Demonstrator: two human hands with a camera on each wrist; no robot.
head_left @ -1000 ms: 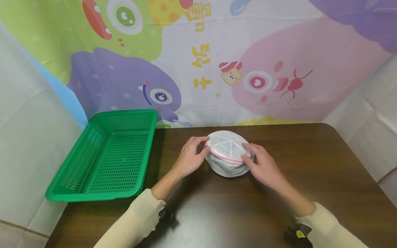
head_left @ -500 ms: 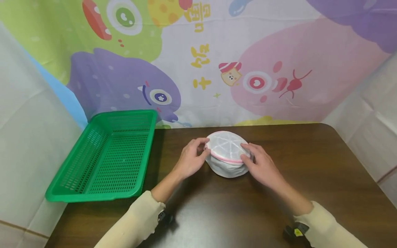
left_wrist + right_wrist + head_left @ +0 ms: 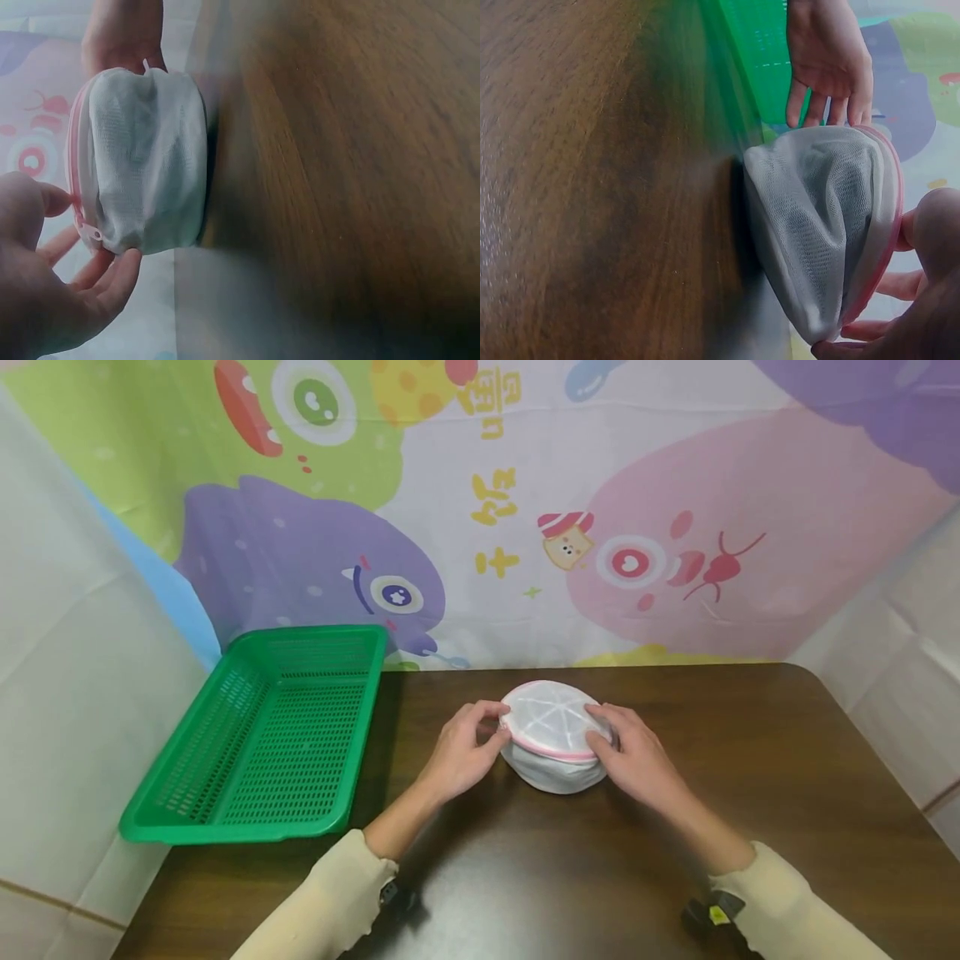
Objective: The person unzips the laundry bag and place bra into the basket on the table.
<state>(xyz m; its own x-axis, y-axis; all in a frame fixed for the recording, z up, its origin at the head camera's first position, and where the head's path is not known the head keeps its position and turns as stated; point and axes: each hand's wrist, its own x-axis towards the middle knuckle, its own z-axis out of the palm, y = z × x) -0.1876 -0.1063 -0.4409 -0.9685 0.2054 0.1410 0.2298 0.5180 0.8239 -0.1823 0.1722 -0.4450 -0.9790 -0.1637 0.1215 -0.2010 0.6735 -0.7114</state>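
Note:
A round white mesh laundry bag [image 3: 558, 772] with a pink zipper round its top stands upright on the dark wooden table. Seams cross its flat lid like spokes. At the bag's left rim, my left hand [image 3: 461, 752] holds the edge between thumb and fingers, close to the zipper pull [image 3: 93, 234]. The opposite rim is gripped by my right hand [image 3: 637, 756], thumb on the near side of the lid's edge. In the right wrist view the mesh side [image 3: 817, 210] looks creased and slumped. What the bag contains cannot be seen.
A green plastic basket [image 3: 367, 727] with slotted walls stands at the table's left. Behind the table [image 3: 757, 777] hangs a cartoon-printed cloth [image 3: 517, 627]. Pale walls flank both sides.
The head view has shifted slightly, so everything appears a little to the right. Both hands stay on the bag's rim, with hardly any movement of the bag.

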